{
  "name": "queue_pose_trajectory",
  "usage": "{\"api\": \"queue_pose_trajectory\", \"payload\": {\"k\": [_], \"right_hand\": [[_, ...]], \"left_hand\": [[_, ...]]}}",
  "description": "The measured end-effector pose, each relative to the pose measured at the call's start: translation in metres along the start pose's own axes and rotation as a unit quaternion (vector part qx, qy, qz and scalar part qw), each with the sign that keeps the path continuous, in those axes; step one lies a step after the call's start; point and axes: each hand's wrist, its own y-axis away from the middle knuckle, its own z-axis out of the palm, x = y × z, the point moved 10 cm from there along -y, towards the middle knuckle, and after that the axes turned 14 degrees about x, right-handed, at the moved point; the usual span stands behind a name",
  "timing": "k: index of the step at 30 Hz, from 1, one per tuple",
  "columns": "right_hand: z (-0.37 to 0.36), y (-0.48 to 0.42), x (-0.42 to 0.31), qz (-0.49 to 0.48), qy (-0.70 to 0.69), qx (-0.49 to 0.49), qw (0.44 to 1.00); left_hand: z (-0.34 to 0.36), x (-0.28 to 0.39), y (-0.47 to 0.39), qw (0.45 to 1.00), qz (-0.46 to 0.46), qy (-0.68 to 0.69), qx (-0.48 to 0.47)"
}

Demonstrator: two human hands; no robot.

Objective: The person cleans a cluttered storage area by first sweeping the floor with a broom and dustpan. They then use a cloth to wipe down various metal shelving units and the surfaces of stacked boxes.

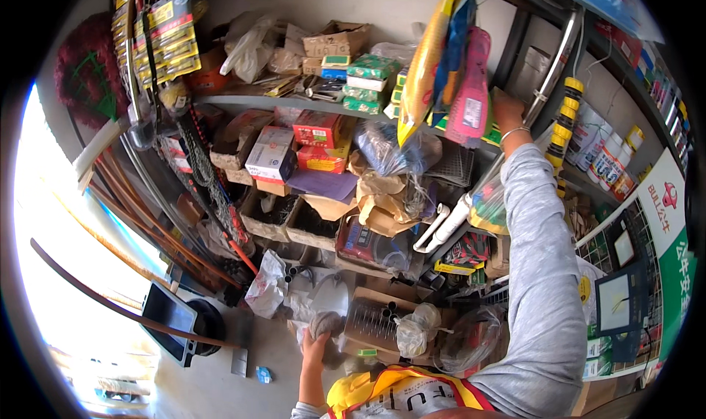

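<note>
My left hand, low in the view, is closed around a brownish-grey wad of cloth or fibre; its exact kind is unclear. Stretched up to the right, my right hand is at the upper shelf, beside a pink net-like item in hanging packaging and a shiny metal pole. Its fingers are mostly hidden, so whether it holds anything cannot be told. Green patterned boxes stand on that shelf, left of the hanging yellow package.
Red boxes and open cartons of small hardware fill the middle shelf. White plastic pipes stick out below. An open carton sits low ahead. Long curved rods and a black bucket are at left.
</note>
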Motion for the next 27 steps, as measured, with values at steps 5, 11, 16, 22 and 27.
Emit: {"api": "queue_pose_trajectory", "payload": {"k": [5, 11, 16, 22, 27], "right_hand": [[-0.008, 0.002, 0.001, 0.025, -0.086, 0.104, 0.991], [0.037, 0.001, 0.021, -0.013, -0.055, 0.035, 0.998], [-0.028, 0.030, -0.009, 0.068, -0.180, 0.088, 0.977], [-0.065, 0.057, 0.002, 0.036, -0.124, 0.250, 0.960], [-0.076, 0.066, -0.016, -0.005, -0.118, 0.256, 0.960]], "left_hand": [[-0.012, 0.004, 0.012, 0.997, -0.030, 0.064, -0.001], [-0.009, -0.001, -0.002, 0.998, -0.007, 0.054, -0.035], [-0.012, 0.011, -0.003, 0.999, 0.004, 0.031, 0.000], [0.002, 0.013, 0.009, 0.999, -0.014, 0.025, -0.031], [-0.011, -0.012, 0.003, 0.999, -0.032, 0.012, -0.027]]}}
